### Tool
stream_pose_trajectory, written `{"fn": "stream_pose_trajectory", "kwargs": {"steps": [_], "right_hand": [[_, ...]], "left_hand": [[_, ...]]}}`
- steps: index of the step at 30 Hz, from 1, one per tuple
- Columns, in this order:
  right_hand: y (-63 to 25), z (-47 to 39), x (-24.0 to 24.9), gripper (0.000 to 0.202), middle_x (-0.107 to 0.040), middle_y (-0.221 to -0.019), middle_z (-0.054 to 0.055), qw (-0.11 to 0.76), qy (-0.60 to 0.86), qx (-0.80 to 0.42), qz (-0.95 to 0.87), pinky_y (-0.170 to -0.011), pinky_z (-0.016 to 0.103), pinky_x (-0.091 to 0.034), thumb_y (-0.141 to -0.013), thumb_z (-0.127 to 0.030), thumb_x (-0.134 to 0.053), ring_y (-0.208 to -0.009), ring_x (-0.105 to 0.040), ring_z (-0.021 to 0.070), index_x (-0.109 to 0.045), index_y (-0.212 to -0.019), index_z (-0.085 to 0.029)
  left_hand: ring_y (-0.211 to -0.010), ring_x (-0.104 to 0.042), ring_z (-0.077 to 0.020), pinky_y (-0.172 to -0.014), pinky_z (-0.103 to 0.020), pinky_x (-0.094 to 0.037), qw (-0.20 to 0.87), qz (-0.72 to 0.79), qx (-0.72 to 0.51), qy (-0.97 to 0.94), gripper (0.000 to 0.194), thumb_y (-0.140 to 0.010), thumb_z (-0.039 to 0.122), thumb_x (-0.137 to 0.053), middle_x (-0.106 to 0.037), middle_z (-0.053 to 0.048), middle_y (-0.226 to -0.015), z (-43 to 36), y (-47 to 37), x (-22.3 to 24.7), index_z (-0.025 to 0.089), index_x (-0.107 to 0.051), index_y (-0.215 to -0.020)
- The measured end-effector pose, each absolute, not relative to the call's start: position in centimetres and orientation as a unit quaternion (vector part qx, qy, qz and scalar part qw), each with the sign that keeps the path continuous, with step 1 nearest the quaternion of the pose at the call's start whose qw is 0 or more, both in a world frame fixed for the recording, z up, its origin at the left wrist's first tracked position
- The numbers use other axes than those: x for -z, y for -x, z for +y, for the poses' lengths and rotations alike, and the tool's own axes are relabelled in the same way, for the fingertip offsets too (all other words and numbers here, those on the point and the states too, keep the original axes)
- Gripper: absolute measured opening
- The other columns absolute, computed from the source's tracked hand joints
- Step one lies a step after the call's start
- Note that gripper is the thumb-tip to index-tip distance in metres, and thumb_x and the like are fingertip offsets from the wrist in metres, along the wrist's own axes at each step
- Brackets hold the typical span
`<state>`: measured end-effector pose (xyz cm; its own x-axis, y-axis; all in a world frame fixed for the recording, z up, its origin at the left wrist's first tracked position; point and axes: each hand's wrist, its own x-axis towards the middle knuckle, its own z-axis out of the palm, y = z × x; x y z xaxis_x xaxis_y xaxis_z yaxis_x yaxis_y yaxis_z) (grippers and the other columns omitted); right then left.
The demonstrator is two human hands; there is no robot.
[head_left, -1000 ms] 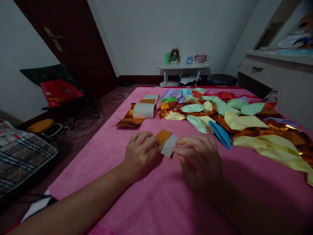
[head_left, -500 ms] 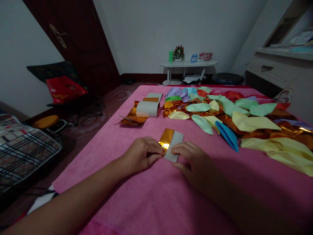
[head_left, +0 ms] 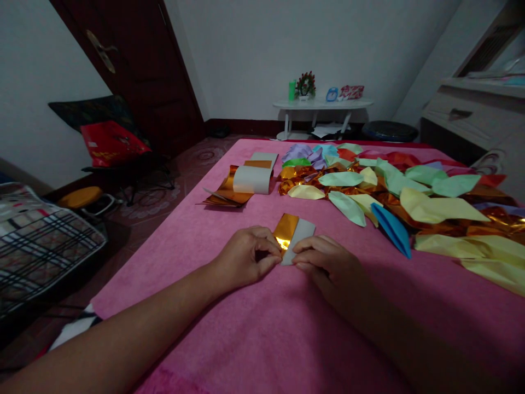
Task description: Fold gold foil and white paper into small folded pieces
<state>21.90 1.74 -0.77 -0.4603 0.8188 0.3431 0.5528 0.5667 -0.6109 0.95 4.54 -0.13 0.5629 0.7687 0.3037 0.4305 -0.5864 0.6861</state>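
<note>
A small sheet of gold foil paper [head_left: 287, 227] lies on the pink cloth [head_left: 229, 339], its right part folded over so that the grey-white back shows. My left hand [head_left: 252, 254] pinches the near left edge of this sheet between thumb and fingers. On the other side, my right hand [head_left: 328, 265] has its thumb and fingertips closed on the near right edge of the pale flap. Beyond the hands lies a stack of gold foil sheets [head_left: 229, 191], some curled over with their pale backs up.
Folded paper pieces [head_left: 344, 205] in green, yellow, gold and purple spread over the right of the cloth, with a blue folded piece [head_left: 391, 230] nearest my right hand. Behind stand a white table [head_left: 324, 104] and a chair with a red bag [head_left: 112, 143].
My right thumb has come up against the fingers at the sheet's near right edge; before, it was apart. The left hand keeps its pinch. The whole view has shifted slightly.
</note>
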Motion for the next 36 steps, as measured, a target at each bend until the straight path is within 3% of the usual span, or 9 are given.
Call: {"fn": "stream_pose_trajectory", "kwargs": {"steps": [9, 27, 36], "right_hand": [[-20.9, 2.2, 0.6, 0.018, -0.06, -0.079, 0.002, 0.328, 0.487, -0.248, -0.771, -0.072, 0.03, -0.041, -0.083, -0.013, -0.055, -0.078, -0.055, 0.0175, -0.063, -0.068, -0.019], [-19.9, 3.7, 0.8, 0.015, -0.057, -0.079, -0.002, 0.283, 0.562, -0.231, -0.742, -0.064, 0.027, -0.035, -0.077, -0.016, -0.059, -0.07, -0.052, 0.0126, -0.057, -0.063, -0.02], [-21.2, 4.1, 0.8, 0.015, -0.059, -0.087, -0.001, 0.301, 0.488, -0.369, -0.732, -0.07, 0.027, -0.04, -0.073, -0.014, -0.057, -0.08, -0.057, 0.014, -0.062, -0.061, -0.02]], "left_hand": [[-0.072, -0.061, -0.0133, -0.067, -0.025, -0.05, 0.317, 0.381, -0.297, -0.816, 0.01, -0.076, 0.01, -0.065, -0.066, -0.005, -0.077, 4.7, -1.0, 0.5, 0.015, -0.074, -0.075], [-0.072, -0.058, -0.0129, -0.066, -0.024, -0.046, 0.304, 0.367, -0.301, -0.826, 0.012, -0.077, 0.009, -0.06, -0.064, -0.004, -0.076, 4.5, -1.0, 0.7, 0.014, -0.071, -0.073], [-0.076, -0.059, -0.0145, -0.068, -0.026, -0.047, 0.321, 0.371, -0.279, -0.826, 0.02, -0.075, 0.009, -0.06, -0.063, -0.005, -0.081, 4.3, -0.7, 0.2, 0.017, -0.075, -0.086]]}}
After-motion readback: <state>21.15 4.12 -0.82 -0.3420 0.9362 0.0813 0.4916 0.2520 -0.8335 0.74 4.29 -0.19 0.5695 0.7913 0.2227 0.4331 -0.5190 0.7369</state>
